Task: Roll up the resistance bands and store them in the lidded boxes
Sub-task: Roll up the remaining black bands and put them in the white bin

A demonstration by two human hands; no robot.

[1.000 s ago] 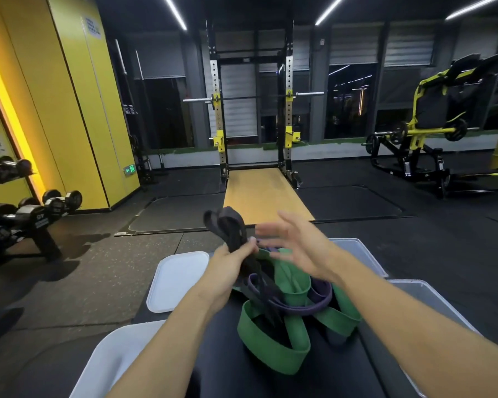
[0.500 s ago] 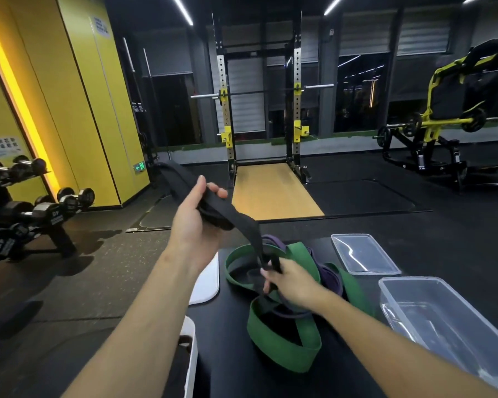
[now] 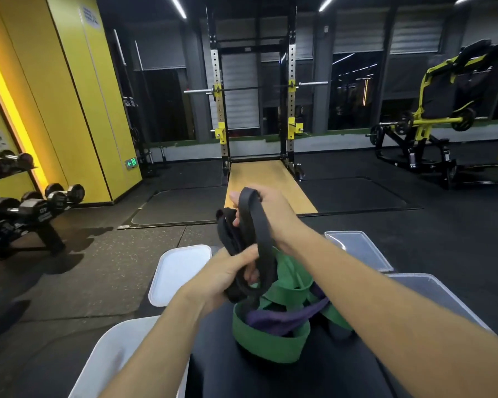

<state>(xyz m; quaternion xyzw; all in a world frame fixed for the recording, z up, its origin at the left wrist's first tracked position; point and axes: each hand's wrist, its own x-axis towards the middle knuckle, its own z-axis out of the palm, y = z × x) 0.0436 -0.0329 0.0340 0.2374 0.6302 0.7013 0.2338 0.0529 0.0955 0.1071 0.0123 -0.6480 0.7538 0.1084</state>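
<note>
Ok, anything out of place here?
Only the green band and purple band, tangled in a loose heap, not yet rolled. Left hand and right hand grip the black band. Nothing spilled or damaged.

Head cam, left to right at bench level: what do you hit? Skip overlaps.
Dumbbell rack → white lid → black band → clear lid → clear box. Left out: green band and purple band, which overlap the black band in this view.
</note>
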